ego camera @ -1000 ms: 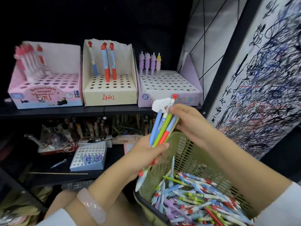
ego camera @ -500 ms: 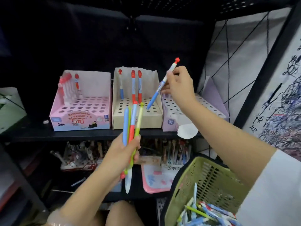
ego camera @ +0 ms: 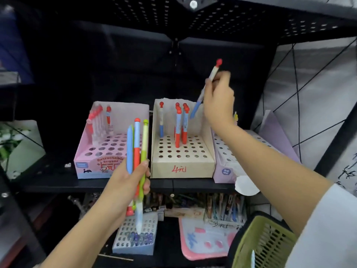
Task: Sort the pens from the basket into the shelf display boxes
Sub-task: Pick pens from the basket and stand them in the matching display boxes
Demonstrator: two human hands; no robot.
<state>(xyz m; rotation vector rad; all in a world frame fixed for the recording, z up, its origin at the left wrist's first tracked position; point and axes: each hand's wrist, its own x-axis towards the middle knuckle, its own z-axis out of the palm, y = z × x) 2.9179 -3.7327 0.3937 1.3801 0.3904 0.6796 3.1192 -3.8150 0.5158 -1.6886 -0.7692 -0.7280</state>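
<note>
The pen (ego camera: 209, 82) in her right hand (ego camera: 218, 99) has a white barrel with print on it, a round red knob at the top and a blue lower section that tapers to the tip. It is held on a slant, its long axis running from the red knob up and to the right down to the blue tip at lower left, and that tip hangs above the back right corner of the tan box (ego camera: 182, 167) marked 4 in red. The right hand's fingers are pinched round the barrel's middle. The left hand (ego camera: 129, 182) grips a bunch of pens (ego camera: 137, 151) near upright in front of the pink box (ego camera: 100, 167): one blue, one pale blue over red, one yellow-green. The boxes stand side by side on the black shelf (ego camera: 193, 185), with a lilac box (ego camera: 226, 171) to the right. The green basket (ego camera: 262, 246) sits at lower right.
</note>
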